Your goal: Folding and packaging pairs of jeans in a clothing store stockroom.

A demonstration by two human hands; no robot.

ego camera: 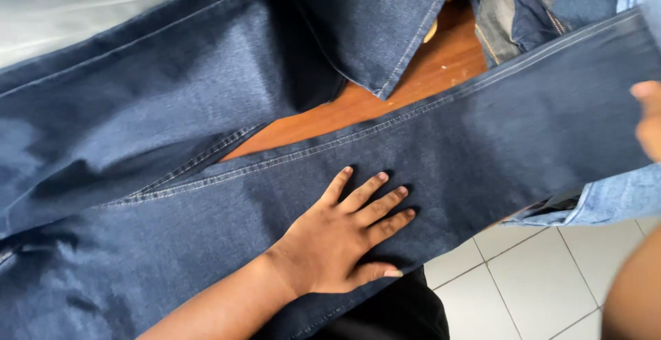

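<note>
Jeans: dark blue denim trousers (206,126) spread across brown wooden table (441,71); near leg runs lower left to upper right.
Left hand (337,240): flat, fingers spread, pressing that leg.
Right hand (648,120): at leg's far end; grip unclear.

I see bare wooden table (441,71) between the jeans (206,106) legs; folded denim pile (537,3) blocks the far edge.

A brown wooden table (441,71) is seen bare near the top. Behind it, a pile of other denim garments (530,9) is heaped. Below the table, a white tiled floor (537,278) is shown.
</note>
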